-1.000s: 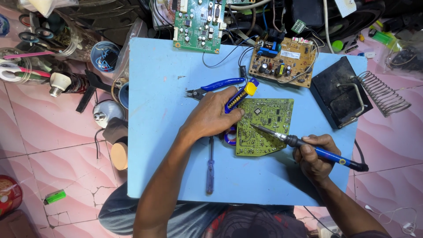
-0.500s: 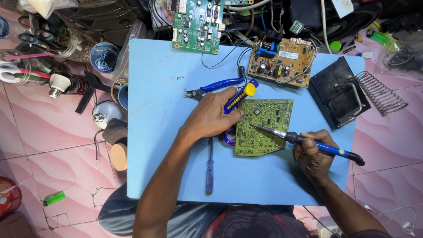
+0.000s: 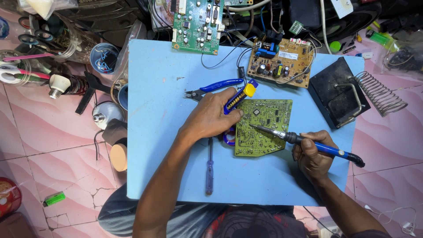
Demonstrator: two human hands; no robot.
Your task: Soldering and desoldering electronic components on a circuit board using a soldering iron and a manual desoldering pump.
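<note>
Gripping the blue-handled soldering iron in my right hand, I rest its tip on the green circuit board lying flat on the blue table. My left hand presses down at the board's left edge, fingers curled over a blue-and-yellow tool (possibly a solder sucker; it is half hidden). Blue pliers lie just above my knuckles, a screwdriver near my forearm.

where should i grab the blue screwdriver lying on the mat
Take the screwdriver by its blue handle, the thicker end nearest the person, probably coming from above. It lies flat on the blue mat, shaft pointing away toward the left hand, with bare mat on both sides for fingers.
</note>
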